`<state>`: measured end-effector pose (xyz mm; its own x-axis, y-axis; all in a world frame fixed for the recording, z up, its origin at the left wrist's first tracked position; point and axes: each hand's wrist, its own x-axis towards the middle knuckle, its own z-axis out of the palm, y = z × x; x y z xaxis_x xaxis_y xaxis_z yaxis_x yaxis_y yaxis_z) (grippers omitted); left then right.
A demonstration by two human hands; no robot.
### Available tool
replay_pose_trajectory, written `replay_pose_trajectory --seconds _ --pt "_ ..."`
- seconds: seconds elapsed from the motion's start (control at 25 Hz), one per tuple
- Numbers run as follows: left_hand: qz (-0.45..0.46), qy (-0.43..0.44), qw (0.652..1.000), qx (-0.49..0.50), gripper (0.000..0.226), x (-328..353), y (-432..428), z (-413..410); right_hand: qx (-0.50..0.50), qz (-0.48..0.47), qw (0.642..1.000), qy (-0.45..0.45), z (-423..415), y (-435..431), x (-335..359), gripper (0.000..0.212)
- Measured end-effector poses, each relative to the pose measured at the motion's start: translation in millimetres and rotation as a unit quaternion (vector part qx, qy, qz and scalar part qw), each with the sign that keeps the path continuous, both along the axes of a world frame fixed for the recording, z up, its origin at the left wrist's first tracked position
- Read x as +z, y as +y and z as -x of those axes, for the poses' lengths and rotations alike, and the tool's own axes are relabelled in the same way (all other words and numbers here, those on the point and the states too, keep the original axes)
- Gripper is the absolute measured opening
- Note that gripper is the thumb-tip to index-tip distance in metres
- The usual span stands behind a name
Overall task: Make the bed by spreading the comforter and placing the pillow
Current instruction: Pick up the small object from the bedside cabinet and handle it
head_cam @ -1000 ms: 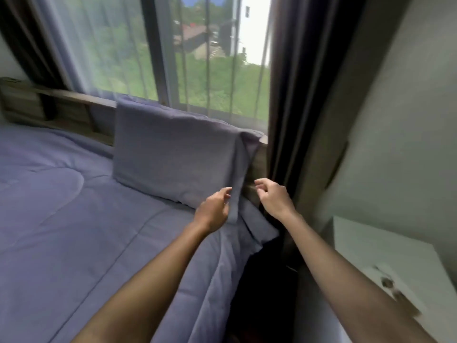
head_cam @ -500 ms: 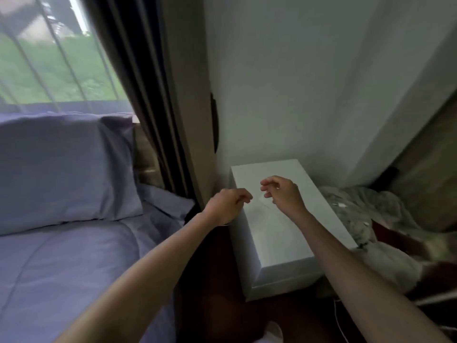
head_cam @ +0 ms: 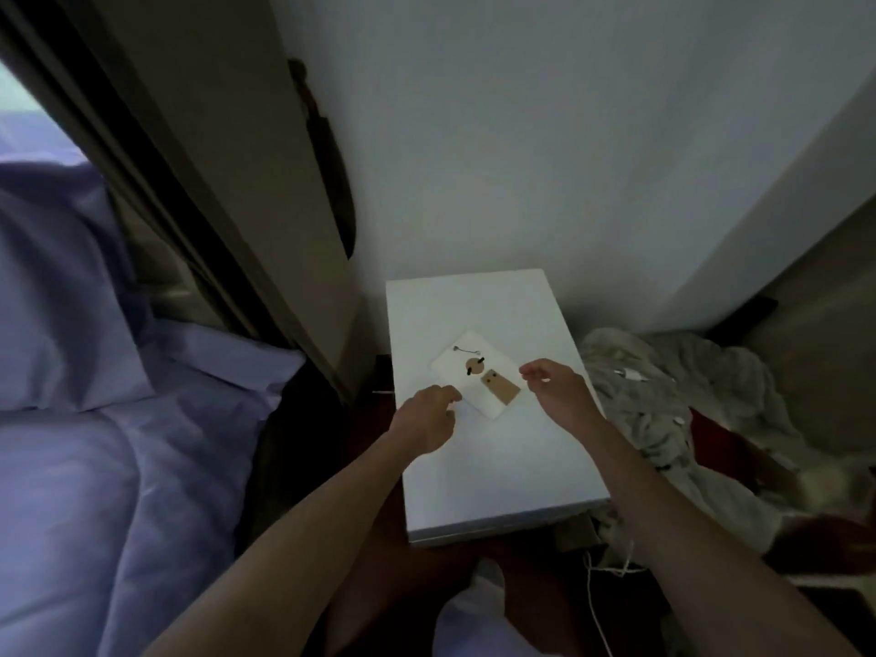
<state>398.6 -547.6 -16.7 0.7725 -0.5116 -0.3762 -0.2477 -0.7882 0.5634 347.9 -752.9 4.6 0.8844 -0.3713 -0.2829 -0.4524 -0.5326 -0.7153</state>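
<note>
The lavender pillow (head_cam: 57, 296) stands upright at the left edge, at the head of the bed. Below it the lavender comforter (head_cam: 109, 505) lies spread over the mattress, its corner reaching toward the curtain. Both my hands hover away from the bed, over a white bedside cabinet (head_cam: 502, 467). My left hand (head_cam: 426, 417) has loosely curled fingers and holds nothing, its fingertips near a white card (head_cam: 474, 372). My right hand (head_cam: 557, 386) hangs with relaxed curled fingers, empty, just right of the card.
The white card bears small brown tags and a pin. A dark curtain (head_cam: 199, 192) hangs between bed and cabinet. A crumpled pale cloth heap (head_cam: 687, 400) lies on the floor at the right. A white cable (head_cam: 597, 604) trails below the cabinet.
My view swung right, from the pillow and window to the bedside cabinet. Both hands left the pillow's edge and now hover over the cabinet top, near the card.
</note>
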Motion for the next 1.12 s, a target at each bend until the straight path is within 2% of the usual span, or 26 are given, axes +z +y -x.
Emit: replay_pose_trajectory --seconds 0.12,0.24,0.36,0.48,0.56,0.72,0.8,0.88,0.96,1.04,1.12 --pt "-0.028 0.061 0.995 0.077 0.041 -37 -34 -1 0.024 -0.012 0.998 0.061 -24 -34 -38 0.031" --pt "-0.015 0.114 0.982 0.148 0.046 -64 -62 -1 0.058 0.002 0.993 0.105 -47 -52 -72 0.039" --pt "0.015 0.135 0.969 0.205 0.046 -76 -84 -4 0.086 0.035 0.987 0.130 -64 -54 -92 0.051" --pt "0.029 0.158 0.952 0.260 0.057 -84 -98 -8 0.096 0.015 0.984 0.152 -74 -52 -109 0.064" --pt "0.037 0.178 0.938 0.295 0.056 -87 -107 -12 0.081 -0.002 0.982 0.173 -75 -49 -121 0.069" --pt "0.076 0.210 0.894 0.387 0.051 -89 -120 -15 0.075 0.024 0.985 0.155 -80 -47 -132 0.055" --pt "0.121 0.251 0.841 0.464 0.053 -89 -122 -19 0.061 0.016 0.985 0.163 -86 -49 -132 0.058" --pt "0.152 0.266 0.795 0.523 0.053 -89 -118 -24 0.026 -0.035 0.982 0.184 -91 -55 -134 0.052" --pt "0.156 0.254 0.782 0.547 0.049 -93 -109 -28 -0.013 -0.117 0.974 0.195 -91 -59 -133 0.035" --pt "0.161 0.236 0.790 0.542 0.043 -95 -95 -27 -0.041 -0.208 0.957 0.198 -85 -54 -124 0.004" --pt "0.200 0.241 0.792 0.525 0.034 -95 -77 -26 -0.063 -0.280 0.938 0.195 -84 -46 -117 0.010"
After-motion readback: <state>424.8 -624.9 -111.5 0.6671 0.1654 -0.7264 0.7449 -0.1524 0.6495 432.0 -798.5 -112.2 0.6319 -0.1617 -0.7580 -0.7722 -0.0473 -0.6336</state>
